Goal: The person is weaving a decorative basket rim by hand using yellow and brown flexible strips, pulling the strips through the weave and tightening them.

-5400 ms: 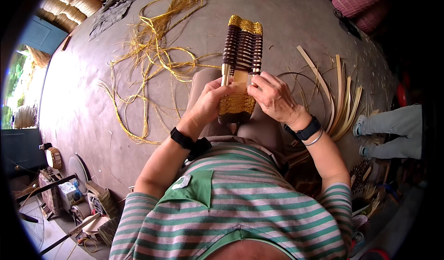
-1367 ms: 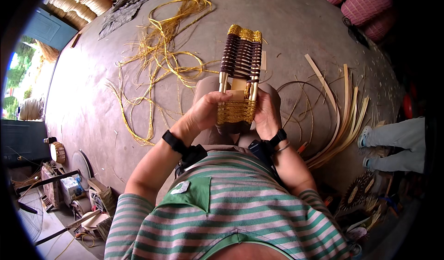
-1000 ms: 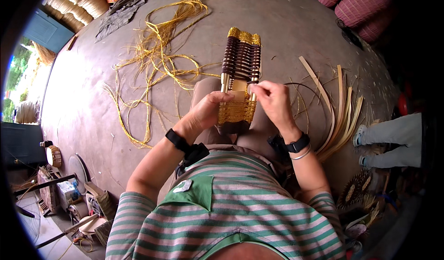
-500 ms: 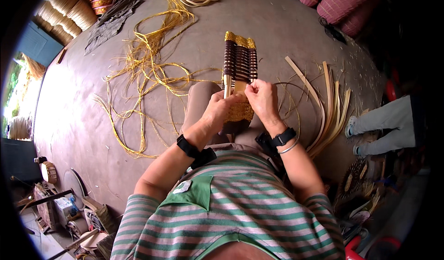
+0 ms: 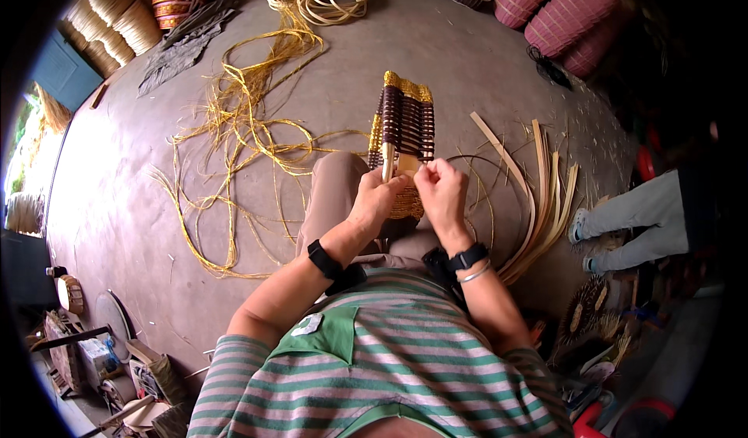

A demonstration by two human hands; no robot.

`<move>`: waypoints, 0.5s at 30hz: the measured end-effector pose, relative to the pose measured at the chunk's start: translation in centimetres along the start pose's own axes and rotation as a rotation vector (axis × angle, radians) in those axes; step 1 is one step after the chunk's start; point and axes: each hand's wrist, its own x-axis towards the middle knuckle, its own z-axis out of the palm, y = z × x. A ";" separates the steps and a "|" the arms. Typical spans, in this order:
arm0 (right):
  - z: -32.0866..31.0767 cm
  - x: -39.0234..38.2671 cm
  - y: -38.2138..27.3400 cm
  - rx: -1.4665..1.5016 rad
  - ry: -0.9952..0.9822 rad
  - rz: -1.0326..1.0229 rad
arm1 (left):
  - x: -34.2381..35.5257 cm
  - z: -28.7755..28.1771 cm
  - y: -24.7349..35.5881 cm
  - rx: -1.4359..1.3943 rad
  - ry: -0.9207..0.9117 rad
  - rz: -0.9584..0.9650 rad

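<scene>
A small woven basket (image 5: 409, 118) with dark brown weaving and gold braided bands stands over my lap, its open side facing me. At its lower left, my left hand (image 5: 375, 203) is closed round the edge, thumb pressed on a pale flat piece (image 5: 407, 164). Close against the basket's right side, the fingers of my right hand (image 5: 444, 196) are curled in a pinch. What they pinch is too small to make out; a thin dark strand (image 5: 477, 158) curves away just beside them. Both hands partly hide the lower gold band.
Tangled gold cord (image 5: 249, 87) spreads over the floor at left, below a pale cane coil (image 5: 335, 1). Flat pale strips (image 5: 538, 181) lie at right, near another person's legs (image 5: 635, 220). Stacked pink baskets (image 5: 573, 13) stand far right; tools (image 5: 117, 368) crowd the lower left.
The whole view has shifted slightly, so basket and hands sit lower in it. More of the basket's gold left side shows. My right fingers have curled in more tightly; my left hand keeps its hold.
</scene>
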 end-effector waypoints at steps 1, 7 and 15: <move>0.0 -0.8 -0.4 0.073 0.032 -0.037 | 0.3 -0.2 -0.1 0.051 0.018 0.005; 0.3 -1.3 -0.4 0.152 -0.025 -0.183 | 0.9 -0.6 -0.9 -0.032 0.015 0.042; 0.2 -0.9 -0.8 0.088 -0.034 -0.096 | 0.5 -0.4 -0.6 -0.037 0.019 0.079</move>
